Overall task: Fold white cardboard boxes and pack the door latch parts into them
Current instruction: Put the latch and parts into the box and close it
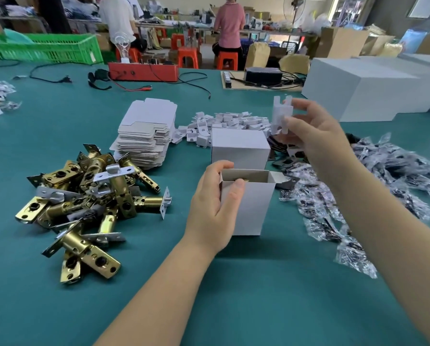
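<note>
Bare green table [246, 295] in front of the open box [248, 203], between the forearms. To the left, a heap of brass latches [89, 201], with a strip of bare mat between heap and box. Behind the box, a closed white box [240, 148], just beside it. Farther back, a stack of flat cardboard blanks [144, 136] and a litter of small white inserts [223, 123]. To the right, plastic bags of parts [358, 196] crowding close against the box's side. Above the box mouth, open air.
</note>
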Demonstrator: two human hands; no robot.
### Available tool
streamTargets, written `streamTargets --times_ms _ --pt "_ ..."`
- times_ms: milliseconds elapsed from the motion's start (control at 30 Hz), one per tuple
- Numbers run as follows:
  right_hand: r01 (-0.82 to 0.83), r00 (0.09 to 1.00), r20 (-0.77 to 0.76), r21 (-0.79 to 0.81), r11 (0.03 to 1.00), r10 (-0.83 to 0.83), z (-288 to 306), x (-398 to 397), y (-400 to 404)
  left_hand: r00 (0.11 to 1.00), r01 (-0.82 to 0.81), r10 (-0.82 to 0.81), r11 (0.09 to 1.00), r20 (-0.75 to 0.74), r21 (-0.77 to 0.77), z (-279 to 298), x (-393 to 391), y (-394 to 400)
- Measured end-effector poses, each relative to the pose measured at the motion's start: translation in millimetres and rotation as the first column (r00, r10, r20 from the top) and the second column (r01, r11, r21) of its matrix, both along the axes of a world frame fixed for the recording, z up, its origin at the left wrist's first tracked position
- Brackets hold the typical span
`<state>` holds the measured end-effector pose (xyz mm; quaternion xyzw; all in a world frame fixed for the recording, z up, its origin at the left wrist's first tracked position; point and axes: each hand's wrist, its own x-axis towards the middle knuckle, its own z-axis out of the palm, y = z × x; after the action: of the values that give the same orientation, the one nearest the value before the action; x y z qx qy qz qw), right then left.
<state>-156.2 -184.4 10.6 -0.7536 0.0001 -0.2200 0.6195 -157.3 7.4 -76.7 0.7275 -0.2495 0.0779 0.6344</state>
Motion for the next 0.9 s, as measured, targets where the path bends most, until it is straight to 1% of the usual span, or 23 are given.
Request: streamTargets --times_ms 33,100,167,233,333,467,533,600,633,767,800,900 --pt "-0.075 0.997 0.021 -0.014 0.997 0.075 5.2 -14.9 4.4 1.000 0.007 -0.007 1.000 -0.005 -0.006 0.4 0.0 -0.1" --pt "-0.207 0.978 -0.026 -0.096 0.974 0.205 10.0 -36.6 13.2 1.000 0.010 -0.010 1.000 -0.014 -0.011 1.1 -0.2 -0.4" --pt "-0.266 0.963 -0.092 -0.170 0.949 0.254 5.9 -47.3 20.7 1.000 0.007 -0.007 1.000 -0.021 -0.017 1.6 -0.4 -0.7" --pt "-0.223 0.974 -0.075 -0.153 0.963 0.214 -1.1 -52.3 26.9 1.000 0.012 -0.012 1.000 -0.023 -0.023 2.0 -0.5 -0.7" --pt "-0.100 0.995 -0.003 -0.093 0.991 0.100 -6.4 -54.2 33.6 1.000 0.014 -0.014 1.000 -0.011 -0.024 3.0 -0.5 -0.8" --pt "0.020 0.999 0.038 -0.046 0.999 -0.018 -10.6 -48.7 41.2 1.000 0.011 -0.011 1.000 -0.001 -0.021 3.9 -1.4 -1.3" --pt "0.054 0.998 0.035 -0.061 0.997 -0.052 -12.3 -46.1 44.4 1.000 0.023 -0.023 0.999 -0.003 -0.024 3.9 -1.9 -1.4" --pt "0.021 0.999 0.033 -0.085 0.996 -0.018 -14.3 -45.4 45.5 0.999 0.039 -0.040 0.999 -0.009 -0.030 3.6 -1.9 -1.5" --pt "-0.012 0.999 0.038 -0.069 0.998 0.014 -15.1 -45.6 45.6 0.999 0.045 -0.045 0.998 -0.012 -0.035 3.5 -1.7 -1.3" --pt "-0.169 0.985 0.062 0.114 0.979 0.163 -20.9 -44.1 43.0 0.996 0.076 -0.079 0.994 -0.040 -0.077 4.6 0.9 -0.2" --pt "-0.203 0.979 0.062 0.139 0.969 0.196 -23.7 -43.3 41.8 0.994 0.088 -0.093 0.992 -0.051 -0.093 5.0 1.2 -0.1" --pt "-0.254 0.967 0.048 0.094 0.963 0.250 -31.0 -41.7 40.4 0.990 0.108 -0.120 0.983 -0.076 -0.146 5.7 1.2 -0.1"
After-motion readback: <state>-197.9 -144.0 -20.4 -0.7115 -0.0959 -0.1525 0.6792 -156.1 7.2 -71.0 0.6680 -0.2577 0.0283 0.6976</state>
